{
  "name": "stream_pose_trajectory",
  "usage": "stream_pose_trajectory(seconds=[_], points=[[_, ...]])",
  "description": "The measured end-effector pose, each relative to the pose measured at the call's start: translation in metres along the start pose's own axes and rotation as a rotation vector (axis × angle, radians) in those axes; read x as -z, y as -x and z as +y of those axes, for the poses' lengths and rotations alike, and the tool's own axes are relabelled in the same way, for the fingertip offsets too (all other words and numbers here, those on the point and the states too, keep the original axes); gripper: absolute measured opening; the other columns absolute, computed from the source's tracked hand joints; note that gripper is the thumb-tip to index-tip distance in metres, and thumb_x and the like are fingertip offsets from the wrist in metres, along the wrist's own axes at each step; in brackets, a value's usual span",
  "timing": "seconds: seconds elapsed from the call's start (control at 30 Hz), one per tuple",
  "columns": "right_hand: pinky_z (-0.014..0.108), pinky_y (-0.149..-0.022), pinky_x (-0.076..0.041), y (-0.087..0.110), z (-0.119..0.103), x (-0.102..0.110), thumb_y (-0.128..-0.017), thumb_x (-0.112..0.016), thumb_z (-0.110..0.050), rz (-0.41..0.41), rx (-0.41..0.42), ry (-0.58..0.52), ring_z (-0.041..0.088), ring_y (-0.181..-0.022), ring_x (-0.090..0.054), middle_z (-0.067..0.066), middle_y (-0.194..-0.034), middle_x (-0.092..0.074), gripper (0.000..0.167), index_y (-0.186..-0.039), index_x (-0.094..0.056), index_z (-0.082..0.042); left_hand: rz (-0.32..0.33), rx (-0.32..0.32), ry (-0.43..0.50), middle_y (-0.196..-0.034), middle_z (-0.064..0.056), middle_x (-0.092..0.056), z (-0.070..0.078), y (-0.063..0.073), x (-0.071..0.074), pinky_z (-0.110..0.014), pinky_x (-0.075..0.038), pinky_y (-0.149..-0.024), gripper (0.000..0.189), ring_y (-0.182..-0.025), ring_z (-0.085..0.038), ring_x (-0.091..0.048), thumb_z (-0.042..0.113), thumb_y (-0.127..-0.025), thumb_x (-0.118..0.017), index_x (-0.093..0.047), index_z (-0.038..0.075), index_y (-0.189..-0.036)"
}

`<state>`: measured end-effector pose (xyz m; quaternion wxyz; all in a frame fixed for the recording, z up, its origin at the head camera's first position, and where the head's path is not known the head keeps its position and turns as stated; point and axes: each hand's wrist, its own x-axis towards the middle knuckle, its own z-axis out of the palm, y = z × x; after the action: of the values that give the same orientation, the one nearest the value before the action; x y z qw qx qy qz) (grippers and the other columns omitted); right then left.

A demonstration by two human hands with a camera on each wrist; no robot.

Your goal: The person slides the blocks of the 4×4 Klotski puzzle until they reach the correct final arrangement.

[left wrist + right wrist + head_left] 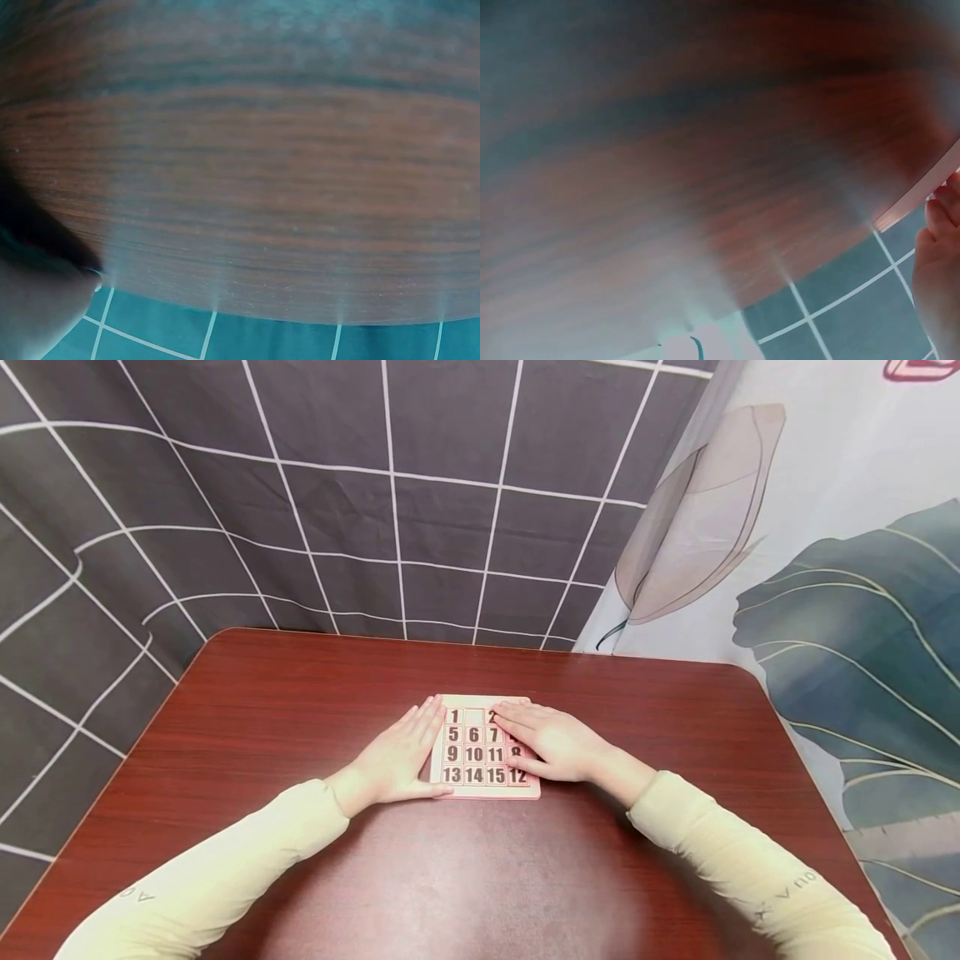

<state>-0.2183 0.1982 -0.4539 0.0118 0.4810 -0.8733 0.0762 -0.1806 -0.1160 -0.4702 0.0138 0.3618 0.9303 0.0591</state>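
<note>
A pale square sliding number puzzle lies flat on the table in the head view. Its top row reads 1, a blank slot, then 2; lower rows show 5, 6, 7, then 9, 10, 11, 8, then 13, 14, 15, 12. My left hand rests along the left edge, fingers straight, thumb at the bottom left corner. Across the right side lies my right hand, its extended fingertips on the tiles near the 2, covering the right column's upper tiles. The right wrist view catches this hand beside the puzzle's edge.
The reddish-brown wooden table has rounded far corners. Behind it hangs a dark grey curtain with white grid lines. At the right is a white curtain with leaf prints. Glare brightens the table's near part.
</note>
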Motion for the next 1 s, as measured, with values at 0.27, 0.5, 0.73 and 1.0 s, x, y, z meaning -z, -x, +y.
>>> stream_pose_trajectory(seconds=[0.27,0.5,0.73,1.0], points=[[0.045,-0.128,-0.039,-0.016,-0.008,-0.004,-0.103,-0.064,-0.046,-0.03,0.011,0.011,0.025,-0.154,-0.048,0.013,-0.164,-0.051,0.068,-0.156,-0.053,-0.003,0.001,-0.006,0.009,-0.173,-0.031,-0.022,0.0,-0.001,0.0,-0.051,-0.026,-0.134,0.116,-0.164,-0.042,-0.022,0.069,-0.092,-0.065,-0.023,-0.013,-0.163],[0.044,-0.129,-0.038,-0.022,-0.011,-0.004,-0.104,-0.063,-0.046,-0.039,0.013,0.026,0.026,-0.154,-0.048,0.014,-0.164,-0.05,0.068,-0.155,-0.052,-0.002,0.004,-0.007,0.006,-0.173,-0.032,-0.022,0.001,-0.002,-0.001,-0.051,-0.026,-0.134,0.117,-0.164,-0.042,-0.022,0.07,-0.092,-0.065,-0.024,-0.014,-0.162],[0.049,-0.131,-0.035,-0.001,-0.001,0.002,-0.102,-0.067,-0.041,0.006,0.008,0.004,0.028,-0.155,-0.046,0.015,-0.165,-0.049,0.069,-0.157,-0.05,-0.002,0.002,-0.01,0.0,-0.172,-0.032,-0.021,0.0,-0.003,-0.003,-0.051,-0.026,-0.134,0.117,-0.163,-0.043,-0.022,0.07,-0.092,-0.065,-0.023,-0.014,-0.162],[0.051,-0.129,-0.036,0.028,0.013,0.004,-0.102,-0.068,-0.039,0.016,-0.016,0.04,0.031,-0.154,-0.048,0.015,-0.165,-0.049,0.068,-0.155,-0.052,0.0,0.012,-0.014,-0.003,-0.172,-0.033,-0.022,-0.002,-0.002,-0.004,-0.053,-0.027,-0.134,0.117,-0.163,-0.044,-0.023,0.069,-0.092,-0.066,-0.023,-0.015,-0.162]])
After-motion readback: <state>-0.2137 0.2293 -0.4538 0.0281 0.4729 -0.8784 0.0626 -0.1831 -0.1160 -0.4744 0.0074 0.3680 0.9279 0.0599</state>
